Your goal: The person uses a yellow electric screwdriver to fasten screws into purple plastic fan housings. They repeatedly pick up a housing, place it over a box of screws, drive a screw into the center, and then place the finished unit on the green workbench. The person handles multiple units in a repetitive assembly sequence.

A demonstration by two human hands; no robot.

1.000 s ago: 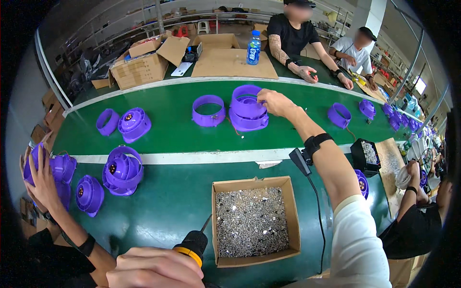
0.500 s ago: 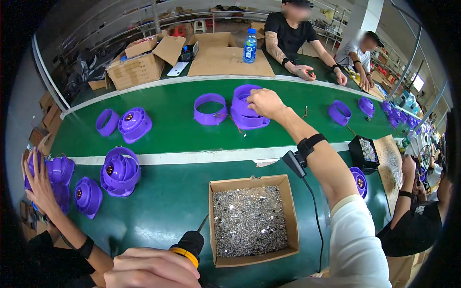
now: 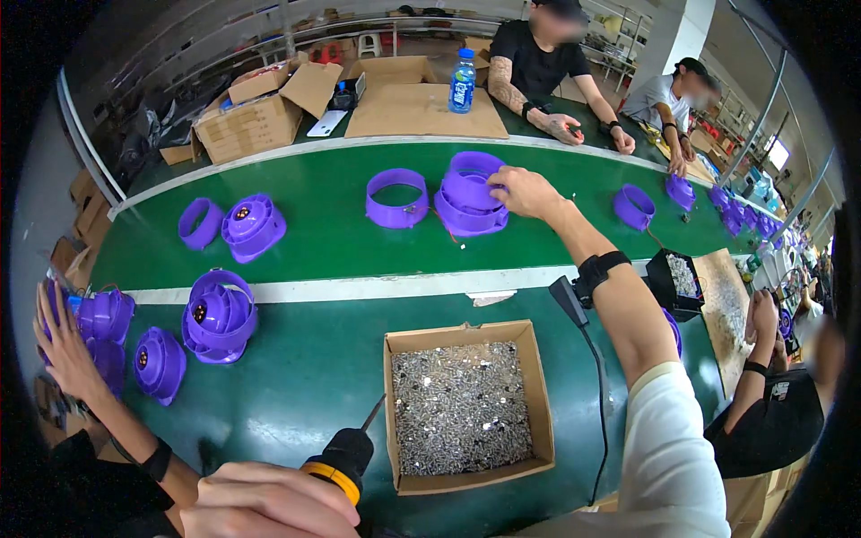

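Here, the right hand (image 3: 529,192) reaches across the tabletop (image 3: 314,368) to the purple housing (image 3: 466,192), its fingers pinching the rim at the right side. The housing leans slightly on a wider purple base (image 3: 468,222) on the green surface beyond the white strip (image 3: 359,289); a loose purple ring (image 3: 397,216) stands just to the left. The left hand (image 3: 269,502), low in view, wraps its fingers around a black-and-yellow power driver (image 3: 343,457), though the fingertips are hidden. The driver's bit points up and right, near the left wall of an open cardboard box (image 3: 542,403) full of small shiny metal pieces (image 3: 462,408). A black strap (image 3: 603,269) circles the right wrist, with a dark cable (image 3: 599,412) hanging beside the box. At far left, a co-worker's hand (image 3: 65,354) spreads its fingers in front of purple housings (image 3: 106,314); whether they touch cannot be told.
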